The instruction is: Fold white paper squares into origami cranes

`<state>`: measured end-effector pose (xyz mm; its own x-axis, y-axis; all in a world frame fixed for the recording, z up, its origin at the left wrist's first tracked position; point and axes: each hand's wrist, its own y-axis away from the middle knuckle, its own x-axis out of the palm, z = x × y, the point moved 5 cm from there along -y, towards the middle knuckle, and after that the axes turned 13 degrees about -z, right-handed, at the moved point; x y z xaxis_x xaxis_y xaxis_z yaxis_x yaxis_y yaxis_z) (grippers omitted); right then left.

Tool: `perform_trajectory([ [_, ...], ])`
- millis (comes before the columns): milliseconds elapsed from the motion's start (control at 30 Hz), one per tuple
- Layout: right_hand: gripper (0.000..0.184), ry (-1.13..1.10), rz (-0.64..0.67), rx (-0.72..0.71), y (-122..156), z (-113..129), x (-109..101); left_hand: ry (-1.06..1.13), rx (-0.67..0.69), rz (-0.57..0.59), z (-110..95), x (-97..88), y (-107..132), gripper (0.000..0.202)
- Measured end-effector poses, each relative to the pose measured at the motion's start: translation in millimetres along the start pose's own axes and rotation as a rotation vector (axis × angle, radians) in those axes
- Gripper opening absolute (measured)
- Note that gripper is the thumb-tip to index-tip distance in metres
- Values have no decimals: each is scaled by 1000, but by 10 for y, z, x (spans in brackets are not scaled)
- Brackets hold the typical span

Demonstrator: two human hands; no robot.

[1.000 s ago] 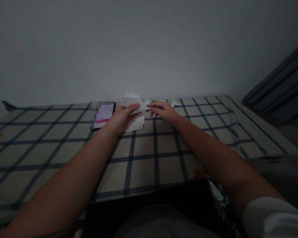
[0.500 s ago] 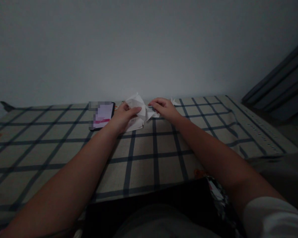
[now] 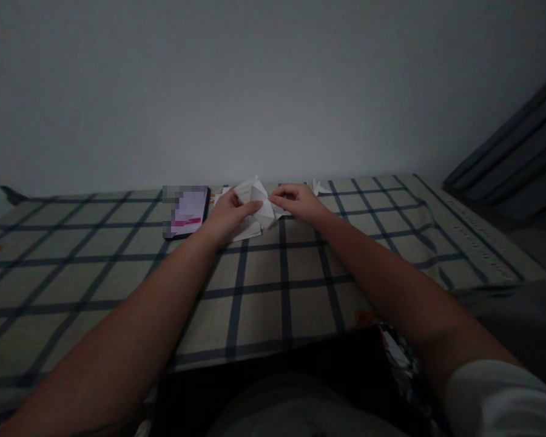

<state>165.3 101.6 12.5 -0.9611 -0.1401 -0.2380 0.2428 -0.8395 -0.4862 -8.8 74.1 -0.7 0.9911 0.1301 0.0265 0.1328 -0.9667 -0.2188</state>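
White folded paper (image 3: 257, 203) is being held at the far side of the checked surface (image 3: 277, 285). The left hand (image 3: 227, 215) is gripping its left edge and the right hand (image 3: 300, 203) its right corner (fingers curled closed on it). A lit phone (image 3: 188, 212) is lying just left.

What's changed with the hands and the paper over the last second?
The left hand and right hand, gripping the paper throughout, drew slightly apart so it opened up, then closed in again, pinching it into a pointed fold. The phone, the small folded piece behind the right hand and the checked cloth stayed put.
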Motion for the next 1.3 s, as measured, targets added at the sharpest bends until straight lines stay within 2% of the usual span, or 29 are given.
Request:
perform_trajectory([
  [200, 24, -14, 21, 55, 20, -8, 13, 12, -16, 20, -13, 43, 17, 44],
  [400, 25, -49, -15, 82, 9, -38, -9, 136, -159, 26, 5, 45, 27, 45],
  [567, 24, -35, -24, 86, 6, -48, -19, 204, -166, -14, 18, 12, -17, 36],
  [800, 24, -46, -8, 81, 10, -38, -19, 229, -242, -55, 3, 4, 16, 31],
  [1000, 24, -35, -2, 82, 8, -54, -20, 237, -228, -47, 24, 5, 1, 29],
  [1167, 24, -36, -8, 72, 8, -64, -32, 221, -204, -60, 29, -10, -19, 34],
  [1300, 22, -30, -49, 82, -19, -83, -65, 180, -200, -2, 24, 12, -2, 40],
])
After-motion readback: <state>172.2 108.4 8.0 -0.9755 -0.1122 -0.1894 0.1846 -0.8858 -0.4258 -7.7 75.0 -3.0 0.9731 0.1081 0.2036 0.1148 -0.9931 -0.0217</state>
